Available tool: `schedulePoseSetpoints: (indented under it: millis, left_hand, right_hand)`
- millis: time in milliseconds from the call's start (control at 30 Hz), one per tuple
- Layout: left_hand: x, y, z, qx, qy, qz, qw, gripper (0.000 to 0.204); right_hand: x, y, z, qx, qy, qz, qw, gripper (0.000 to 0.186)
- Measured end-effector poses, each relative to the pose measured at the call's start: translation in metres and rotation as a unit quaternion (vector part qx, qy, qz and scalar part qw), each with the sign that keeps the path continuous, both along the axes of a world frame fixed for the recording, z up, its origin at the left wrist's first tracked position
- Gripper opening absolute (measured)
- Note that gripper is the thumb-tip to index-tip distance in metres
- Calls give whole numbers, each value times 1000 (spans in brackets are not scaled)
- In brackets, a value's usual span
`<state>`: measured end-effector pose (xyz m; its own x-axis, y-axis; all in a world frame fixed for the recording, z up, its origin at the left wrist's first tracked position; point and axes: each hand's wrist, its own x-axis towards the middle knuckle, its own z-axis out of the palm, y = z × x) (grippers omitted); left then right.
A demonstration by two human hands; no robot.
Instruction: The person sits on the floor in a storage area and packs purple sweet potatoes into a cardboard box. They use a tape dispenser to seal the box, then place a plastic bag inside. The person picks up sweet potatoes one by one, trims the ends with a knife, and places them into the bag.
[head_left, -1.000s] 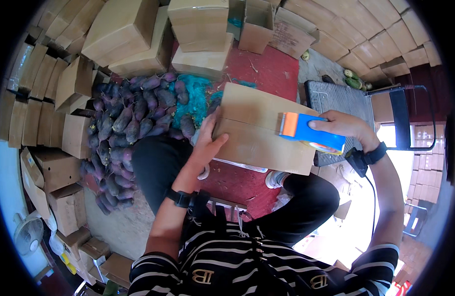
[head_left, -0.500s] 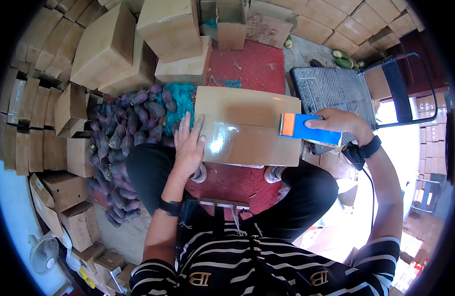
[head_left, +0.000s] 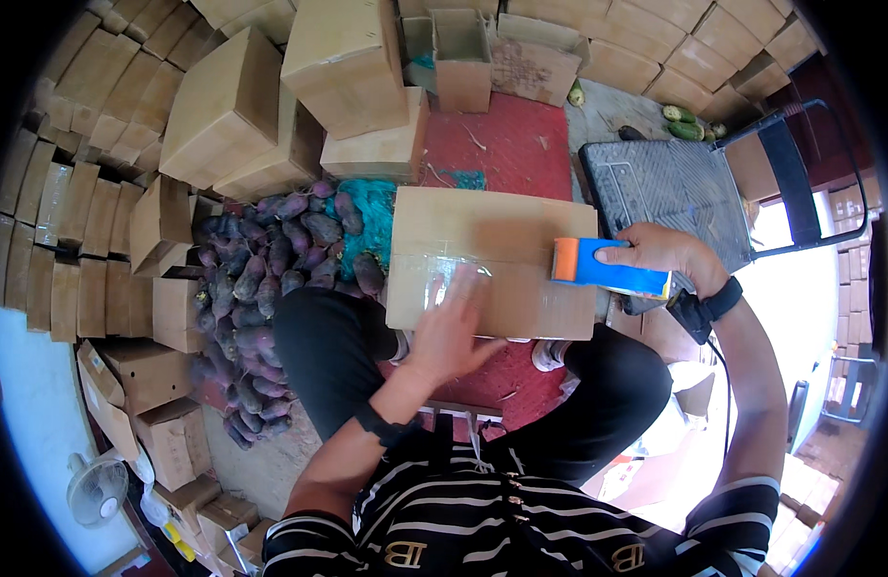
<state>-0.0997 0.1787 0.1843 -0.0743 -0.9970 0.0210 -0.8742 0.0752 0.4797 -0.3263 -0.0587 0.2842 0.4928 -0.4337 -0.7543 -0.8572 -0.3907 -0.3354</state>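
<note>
A closed cardboard box (head_left: pixel 521 216) lies in front of me between my knees, with a glossy strip of clear tape along its middle seam. My left hand (head_left: pixel 451 332) rests on the box's near left part, its fingers stretched out and slightly blurred. At the box's right end, my right hand (head_left: pixel 670 252) grips a blue tape dispenser (head_left: pixel 612 269) with an orange front. That orange front sits over the right end of the seam. Whether it touches the cardboard I cannot tell.
A heap of purple root vegetables (head_left: pixel 261 260) lies left of my knee, beside a teal net bag (head_left: pixel 372 231). Large cardboard boxes (head_left: pixel 343 67) stand at the far left. A black platform trolley (head_left: pixel 665 188) stands to the right, with green gourds (head_left: pixel 685 123) beyond it.
My left hand has moved right from the box's left edge onto its top. The tape dispenser stays near the box's right end in my right hand. The whole view has shifted slightly.
</note>
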Motion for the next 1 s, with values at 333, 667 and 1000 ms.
schedulePoseSetpoints:
  millis: [333,667,1000]
  left_hand:
    - [13,-6,-6,-93,3,174,980,90]
    - [-58,-27,-18,-99,115,14,988,111]
    - [-56,-29,-25,-104,-97,-20,990,113]
  right_hand:
    - [-3,1,-1,5,-21,-25,999,71]
    - [-11,0,-18,31,-51,-66,996,58]
    - [-6,-2,-16,8,-54,-58,997,55]
